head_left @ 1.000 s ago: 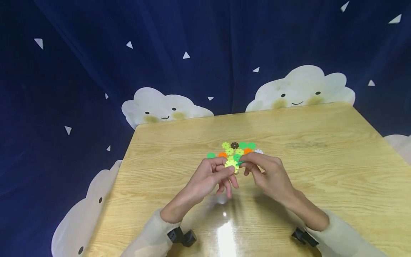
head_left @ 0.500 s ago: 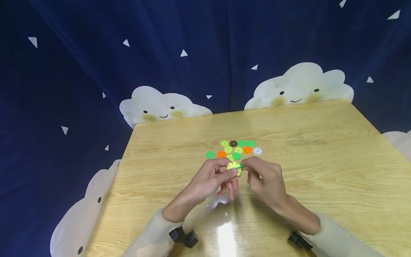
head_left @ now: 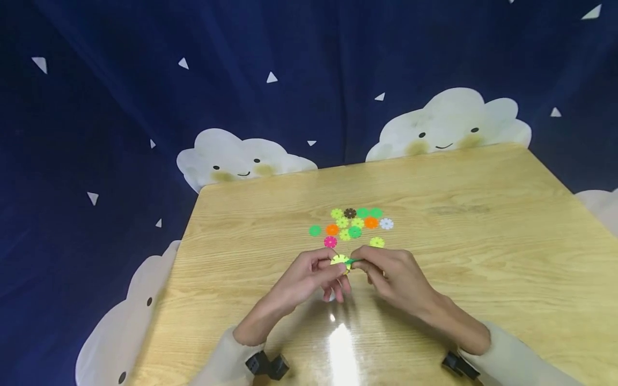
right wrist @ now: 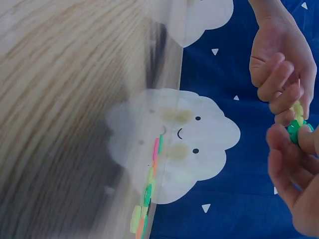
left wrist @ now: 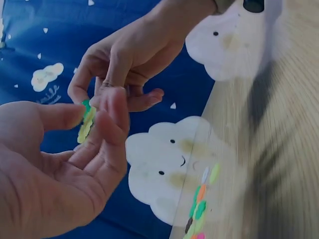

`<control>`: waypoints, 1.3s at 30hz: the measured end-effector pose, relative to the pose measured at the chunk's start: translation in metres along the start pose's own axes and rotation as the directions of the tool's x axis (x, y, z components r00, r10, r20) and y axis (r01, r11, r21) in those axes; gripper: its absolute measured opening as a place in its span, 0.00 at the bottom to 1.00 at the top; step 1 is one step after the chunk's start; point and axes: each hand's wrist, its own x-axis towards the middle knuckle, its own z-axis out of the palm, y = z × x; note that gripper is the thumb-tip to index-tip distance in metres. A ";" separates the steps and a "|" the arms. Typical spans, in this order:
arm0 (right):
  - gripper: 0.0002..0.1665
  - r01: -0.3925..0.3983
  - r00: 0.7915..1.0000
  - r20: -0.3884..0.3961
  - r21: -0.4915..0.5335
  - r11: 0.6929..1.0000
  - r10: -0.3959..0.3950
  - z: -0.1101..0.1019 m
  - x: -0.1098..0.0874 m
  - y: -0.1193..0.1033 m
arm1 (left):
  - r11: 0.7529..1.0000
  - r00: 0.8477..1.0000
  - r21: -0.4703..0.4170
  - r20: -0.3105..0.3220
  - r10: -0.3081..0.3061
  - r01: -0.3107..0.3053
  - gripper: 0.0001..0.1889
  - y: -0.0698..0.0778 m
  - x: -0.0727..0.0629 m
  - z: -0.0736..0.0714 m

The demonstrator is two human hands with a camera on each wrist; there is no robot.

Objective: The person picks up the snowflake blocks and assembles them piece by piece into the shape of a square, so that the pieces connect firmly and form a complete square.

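My left hand (head_left: 311, 277) pinches a yellow notched plastic disc (head_left: 340, 259) between thumb and fingers, above the table. From the right, my right hand (head_left: 398, 274) pinches a green notched disc (right wrist: 294, 130) whose edge meets the yellow one. Seen from the left wrist, the yellow disc (left wrist: 87, 125) lies edge-on, the green disc (left wrist: 86, 105) at its upper end. How deeply their notches engage is hidden by fingers. Past the hands, loose discs lie flat on the table, among them a pink disc (head_left: 330, 242) and a yellow-green disc (head_left: 377, 243).
The wooden table (head_left: 483, 225) reaches back to a dark blue curtain (head_left: 270, 32) printed with clouds. Several more discs lie grouped beyond the hands, including a brown disc (head_left: 350, 213), an orange disc (head_left: 370, 222) and a white disc (head_left: 387, 224).
Both hands have come lower in the head view, towards the person, with the two discs kept together. The pink disc and a nearer yellow-green disc have come into sight behind them.
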 end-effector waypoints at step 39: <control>0.29 -0.745 0.662 0.329 0.381 0.547 0.673 -0.033 -0.001 0.112 | 0.991 0.979 0.117 -0.187 0.081 -0.059 0.13 0.010 -0.010 -0.029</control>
